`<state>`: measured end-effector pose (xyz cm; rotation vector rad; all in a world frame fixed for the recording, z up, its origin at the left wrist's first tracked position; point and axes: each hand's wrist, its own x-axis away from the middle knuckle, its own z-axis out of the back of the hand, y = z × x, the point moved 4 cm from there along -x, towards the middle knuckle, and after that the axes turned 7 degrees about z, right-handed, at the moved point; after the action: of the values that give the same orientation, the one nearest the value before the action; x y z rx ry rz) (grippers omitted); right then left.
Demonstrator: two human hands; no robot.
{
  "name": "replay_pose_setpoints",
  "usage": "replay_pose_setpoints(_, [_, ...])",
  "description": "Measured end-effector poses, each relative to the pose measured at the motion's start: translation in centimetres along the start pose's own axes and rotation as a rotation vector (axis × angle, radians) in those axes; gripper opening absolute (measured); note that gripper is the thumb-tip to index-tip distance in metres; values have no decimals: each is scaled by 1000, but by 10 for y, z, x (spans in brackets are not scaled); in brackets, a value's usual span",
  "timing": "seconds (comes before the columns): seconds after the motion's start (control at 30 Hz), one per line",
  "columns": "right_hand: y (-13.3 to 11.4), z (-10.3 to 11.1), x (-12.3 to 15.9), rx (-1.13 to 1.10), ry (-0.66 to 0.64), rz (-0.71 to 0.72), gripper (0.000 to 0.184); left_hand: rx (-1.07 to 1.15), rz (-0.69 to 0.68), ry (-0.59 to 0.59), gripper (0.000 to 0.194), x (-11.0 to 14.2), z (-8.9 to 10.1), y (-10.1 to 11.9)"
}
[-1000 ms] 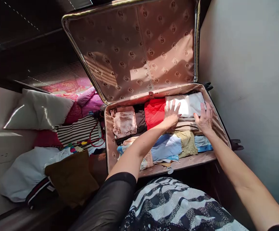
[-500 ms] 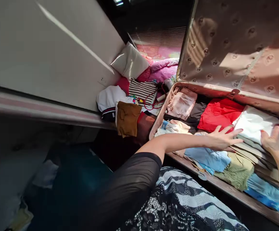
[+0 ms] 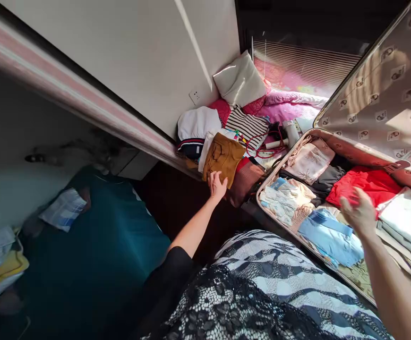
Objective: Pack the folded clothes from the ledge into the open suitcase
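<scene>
My left hand (image 3: 218, 187) reaches to the near edge of a folded mustard-brown garment (image 3: 224, 158), its fingers apart and touching the cloth. That garment lies on top of a pile beside the suitcase, next to a white garment with a dark striped band (image 3: 197, 127). Over the open suitcase (image 3: 262, 200) hovers my right hand (image 3: 361, 215), slightly blurred, fingers spread and holding nothing. Beneath and around it in the suitcase lie a folded red garment (image 3: 366, 184), light blue clothing (image 3: 331, 238) and white folded clothes (image 3: 409, 219).
The suitcase lid (image 3: 386, 104) stands raised at the right. Behind the pile are a black-and-white striped garment (image 3: 248, 127), a red cord (image 3: 262, 152) and a pale cushion (image 3: 240, 80) against the wall. A teal-covered surface (image 3: 95, 250) lies at the lower left.
My left hand has left the suitcase clothes and moved left to the brown garment. My right hand has lifted off the white stack. The view has turned left.
</scene>
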<state>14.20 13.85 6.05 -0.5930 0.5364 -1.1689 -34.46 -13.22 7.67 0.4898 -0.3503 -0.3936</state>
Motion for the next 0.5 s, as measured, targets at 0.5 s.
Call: replay_pose_setpoints(0.5, [-174,-140,31,-196,-320,139,62,263,31,-207,46,-54,37,-29])
